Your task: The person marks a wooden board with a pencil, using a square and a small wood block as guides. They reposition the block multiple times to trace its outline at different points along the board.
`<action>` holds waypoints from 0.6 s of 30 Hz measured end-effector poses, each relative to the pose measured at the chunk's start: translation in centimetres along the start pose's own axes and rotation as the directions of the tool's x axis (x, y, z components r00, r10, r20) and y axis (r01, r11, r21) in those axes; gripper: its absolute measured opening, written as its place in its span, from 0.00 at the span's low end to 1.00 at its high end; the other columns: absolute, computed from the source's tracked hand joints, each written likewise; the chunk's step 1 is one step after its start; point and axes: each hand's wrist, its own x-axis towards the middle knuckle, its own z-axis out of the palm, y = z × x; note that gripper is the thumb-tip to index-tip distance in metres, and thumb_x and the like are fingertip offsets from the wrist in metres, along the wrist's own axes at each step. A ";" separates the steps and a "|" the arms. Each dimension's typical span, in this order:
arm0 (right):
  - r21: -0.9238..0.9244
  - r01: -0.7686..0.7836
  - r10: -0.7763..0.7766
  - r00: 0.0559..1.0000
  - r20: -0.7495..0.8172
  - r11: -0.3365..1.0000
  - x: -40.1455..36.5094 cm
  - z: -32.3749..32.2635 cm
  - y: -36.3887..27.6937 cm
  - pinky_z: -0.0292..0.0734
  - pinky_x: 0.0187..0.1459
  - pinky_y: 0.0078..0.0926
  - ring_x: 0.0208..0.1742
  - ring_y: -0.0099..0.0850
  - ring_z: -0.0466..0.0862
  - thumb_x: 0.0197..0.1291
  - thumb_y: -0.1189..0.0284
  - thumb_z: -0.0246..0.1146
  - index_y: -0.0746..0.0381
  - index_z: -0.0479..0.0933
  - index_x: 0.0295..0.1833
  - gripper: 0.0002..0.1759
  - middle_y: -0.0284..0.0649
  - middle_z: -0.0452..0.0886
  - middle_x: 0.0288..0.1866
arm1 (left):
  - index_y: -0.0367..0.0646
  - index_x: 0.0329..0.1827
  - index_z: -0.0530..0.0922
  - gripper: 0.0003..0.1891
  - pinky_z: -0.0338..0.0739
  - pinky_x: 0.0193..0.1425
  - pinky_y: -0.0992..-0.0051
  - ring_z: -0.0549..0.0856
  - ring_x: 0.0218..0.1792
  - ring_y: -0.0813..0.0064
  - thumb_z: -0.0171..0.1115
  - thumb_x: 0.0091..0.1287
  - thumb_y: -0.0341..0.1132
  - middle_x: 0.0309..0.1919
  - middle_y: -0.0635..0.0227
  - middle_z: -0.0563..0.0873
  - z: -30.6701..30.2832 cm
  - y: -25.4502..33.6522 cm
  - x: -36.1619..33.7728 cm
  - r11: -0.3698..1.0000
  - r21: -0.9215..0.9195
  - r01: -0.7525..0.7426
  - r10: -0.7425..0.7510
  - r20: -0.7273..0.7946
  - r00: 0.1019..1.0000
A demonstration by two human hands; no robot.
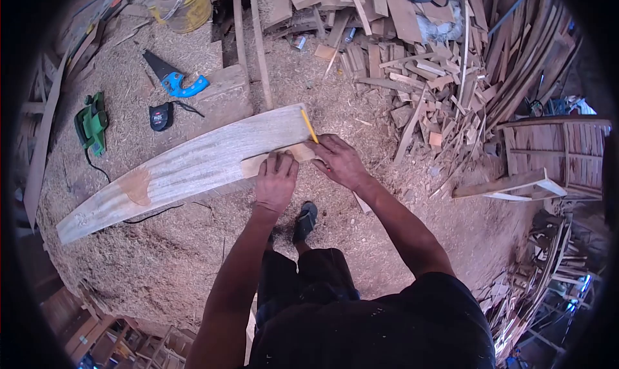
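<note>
A long curved pale board (193,156) runs from the lower left to the centre. Across its right end lies a small light wood strip (255,167). My left hand (277,179) presses on this strip with its fingers bent and close together. At the board's right edge, my right hand (338,159) is closed around a yellow pencil (309,125), which points up and away from me. The right fingertips also rest by the strip's right end.
A blue-handled saw (177,82), a black tape measure (161,116) and a green power tool (92,124) lie beyond the board. A yellow bucket (184,9) stands at the top left. Wood scraps (419,72) are heaped at the upper right. A wooden frame (509,185) is at the right.
</note>
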 end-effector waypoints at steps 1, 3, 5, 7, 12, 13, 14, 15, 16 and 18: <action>0.024 0.008 -0.007 1.000 -0.029 1.000 0.3 -0.9 0.0 0.84 0.73 0.42 0.72 0.47 0.84 0.71 0.69 0.72 0.56 0.77 0.81 0.34 0.46 0.87 0.70 | 0.39 0.66 0.85 0.24 0.83 0.66 0.57 0.84 0.67 0.56 0.67 0.68 0.37 0.60 0.62 0.86 0.0 0.0 0.0 1.000 -0.007 0.000 0.000 -0.008 1.000; 0.074 0.020 -0.013 0.996 -0.084 0.997 0.9 -3.5 -0.1 0.86 0.71 0.42 0.69 0.47 0.87 0.71 0.71 0.72 0.57 0.79 0.79 0.31 0.46 0.90 0.66 | 0.39 0.66 0.85 0.23 0.83 0.66 0.56 0.84 0.67 0.55 0.66 0.68 0.37 0.61 0.62 0.86 0.1 0.1 -0.1 1.000 -0.005 0.002 -0.002 -0.015 1.000; 0.436 -0.114 0.143 0.989 -0.032 0.893 1.9 -5.9 -0.4 0.87 0.67 0.39 0.63 0.41 0.91 0.75 0.74 0.68 0.61 0.83 0.73 0.23 0.45 0.94 0.57 | 0.39 0.66 0.86 0.23 0.84 0.65 0.55 0.84 0.67 0.54 0.66 0.69 0.37 0.62 0.62 0.86 0.2 0.2 -0.2 1.000 0.012 0.005 -0.005 -0.018 1.000; 0.749 -0.328 0.312 0.935 0.170 0.575 2.8 -7.5 -0.6 0.87 0.65 0.36 0.59 0.35 0.92 0.77 0.75 0.66 0.62 0.84 0.70 0.19 0.44 0.95 0.55 | 0.39 0.66 0.86 0.23 0.84 0.65 0.54 0.84 0.67 0.54 0.66 0.69 0.37 0.62 0.62 0.86 0.1 0.3 -0.2 1.000 0.003 0.017 -0.017 -0.011 1.000; 0.728 -0.528 0.243 0.849 0.469 0.437 7.4 -7.3 1.7 0.87 0.61 0.30 0.52 0.27 0.93 0.81 0.67 0.70 0.68 0.90 0.59 0.15 0.42 0.96 0.48 | 0.38 0.65 0.86 0.22 0.84 0.66 0.54 0.84 0.67 0.52 0.65 0.70 0.38 0.63 0.61 0.86 0.1 0.4 -0.2 0.999 0.032 0.026 -0.026 0.012 1.000; 0.732 -0.530 0.181 0.844 0.505 0.428 8.3 -6.5 2.2 0.88 0.60 0.30 0.52 0.27 0.94 0.81 0.67 0.70 0.68 0.90 0.59 0.15 0.42 0.96 0.49 | 0.38 0.64 0.86 0.21 0.84 0.67 0.54 0.84 0.67 0.52 0.64 0.71 0.38 0.63 0.61 0.85 0.4 0.5 -0.3 0.999 0.028 0.031 -0.031 0.008 0.999; 0.735 -0.533 0.119 0.835 0.537 0.419 9.2 -5.7 2.8 0.89 0.60 0.30 0.53 0.28 0.95 0.81 0.67 0.70 0.68 0.90 0.59 0.15 0.43 0.96 0.49 | 0.38 0.62 0.86 0.21 0.83 0.68 0.54 0.83 0.67 0.51 0.63 0.71 0.38 0.64 0.60 0.84 0.4 0.5 -0.3 0.999 0.023 0.035 -0.035 0.004 0.999; 0.737 -0.536 0.058 0.823 0.566 0.411 10.0 -4.8 3.2 0.90 0.59 0.30 0.53 0.28 0.95 0.81 0.67 0.70 0.68 0.90 0.59 0.15 0.44 0.96 0.49 | 0.38 0.63 0.86 0.21 0.83 0.68 0.54 0.83 0.67 0.51 0.63 0.71 0.38 0.64 0.60 0.85 0.4 0.5 -0.3 0.999 0.021 0.034 -0.034 0.007 0.999; 0.752 -0.535 0.031 0.822 0.569 0.384 10.8 -4.4 3.2 0.91 0.59 0.30 0.53 0.31 0.97 0.81 0.67 0.69 0.68 0.90 0.59 0.14 0.45 0.96 0.48 | 0.38 0.63 0.86 0.21 0.83 0.69 0.53 0.83 0.67 0.51 0.63 0.71 0.38 0.64 0.60 0.85 0.3 0.6 -0.3 0.999 0.018 0.034 -0.034 0.010 0.999; 0.694 -0.530 -0.026 0.786 0.618 0.487 12.3 -4.6 4.1 0.91 0.58 0.29 0.53 0.30 0.96 0.81 0.67 0.69 0.68 0.89 0.58 0.14 0.44 0.96 0.47 | 0.38 0.63 0.86 0.21 0.83 0.69 0.53 0.83 0.68 0.51 0.63 0.71 0.38 0.63 0.61 0.85 0.2 0.6 -0.2 0.999 0.019 0.038 -0.038 0.018 0.999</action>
